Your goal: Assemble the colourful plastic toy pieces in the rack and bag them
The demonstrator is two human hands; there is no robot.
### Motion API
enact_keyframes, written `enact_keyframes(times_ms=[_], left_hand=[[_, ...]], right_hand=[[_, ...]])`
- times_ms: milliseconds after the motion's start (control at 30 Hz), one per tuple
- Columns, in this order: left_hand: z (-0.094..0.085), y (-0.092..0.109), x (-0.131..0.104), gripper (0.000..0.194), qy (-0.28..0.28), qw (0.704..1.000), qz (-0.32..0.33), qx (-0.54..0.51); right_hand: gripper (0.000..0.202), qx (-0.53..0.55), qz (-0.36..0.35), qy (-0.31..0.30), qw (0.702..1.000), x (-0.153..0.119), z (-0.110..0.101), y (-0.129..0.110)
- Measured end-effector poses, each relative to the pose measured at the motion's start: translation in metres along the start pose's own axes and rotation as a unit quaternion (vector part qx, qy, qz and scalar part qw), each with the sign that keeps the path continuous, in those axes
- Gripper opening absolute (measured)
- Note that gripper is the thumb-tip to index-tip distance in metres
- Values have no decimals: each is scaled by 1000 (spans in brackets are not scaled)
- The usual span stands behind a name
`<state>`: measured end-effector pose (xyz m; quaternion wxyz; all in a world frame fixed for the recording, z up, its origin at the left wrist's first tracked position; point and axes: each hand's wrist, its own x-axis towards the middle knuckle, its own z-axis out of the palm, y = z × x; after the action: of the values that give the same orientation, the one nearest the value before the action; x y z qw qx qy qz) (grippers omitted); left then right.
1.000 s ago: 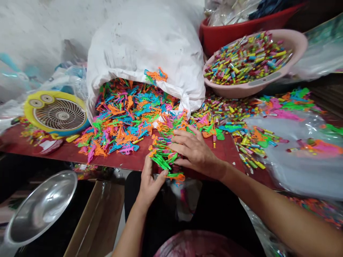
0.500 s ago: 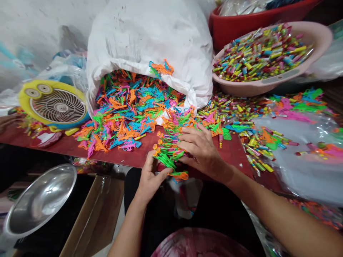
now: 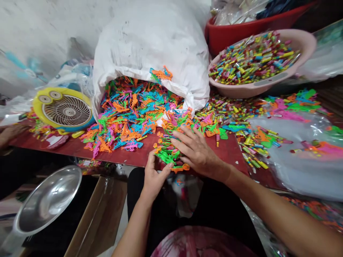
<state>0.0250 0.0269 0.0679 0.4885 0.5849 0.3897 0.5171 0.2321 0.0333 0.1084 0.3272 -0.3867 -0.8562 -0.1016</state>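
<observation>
A row of green and orange plastic pieces (image 3: pixel 167 151) lies at the front edge of the red table (image 3: pixel 136 155). My left hand (image 3: pixel 155 175) is at the row's near left end, thumb and index finger apart around the pieces; its other fingers are mostly hidden. My right hand (image 3: pixel 195 150) rests along the right side of the row, palm down with its fingers spread, touching the pieces. Behind them, a loose heap of orange, blue, green and pink pieces (image 3: pixel 125 125) spills from a big white sack (image 3: pixel 152 39).
A yellow fan (image 3: pixel 68 111) stands at the left, with another person's hand (image 3: pixel 12 135) beyond it. A pink basin (image 3: pixel 302 46) of small wrapped tubes is at the back right, a plastic sheet (image 3: pixel 300 167) at the right. A metal bowl (image 3: pixel 50 203) sits lower left.
The camera view has shifted slightly. My right hand's fingers have spread flatter over the row. The orange piece at the near end now sits closer against the row.
</observation>
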Motion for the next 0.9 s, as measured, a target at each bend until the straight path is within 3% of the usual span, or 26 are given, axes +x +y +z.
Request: enact_keyframes(times_ms=[100,233,333,467,667,767,900], left_hand=[[3,0,-3,56,17,1000,-3,-2],[3,-8,-13,56,36,999,-20,8],[-1,-21,-22,64,32,999,-14,7],[-11,-37,-28,79,1,998,20,61],[-9,-25,-22,88,-11,969,93,229],[1,-19,-18,70,18,956,56,286],[1,-26,-8,37,42,963,45,261]], right_hand=[[66,4,22,-1,1000,-6,-17,-2],[70,14,123,89,988,-30,-24,-2],[51,1,240,116,964,-56,-18,8],[14,16,347,67,935,-79,-13,20],[12,78,324,37,942,-72,-9,-11],[6,111,290,2,951,-64,0,-31],[9,101,268,-25,958,-55,15,-44]])
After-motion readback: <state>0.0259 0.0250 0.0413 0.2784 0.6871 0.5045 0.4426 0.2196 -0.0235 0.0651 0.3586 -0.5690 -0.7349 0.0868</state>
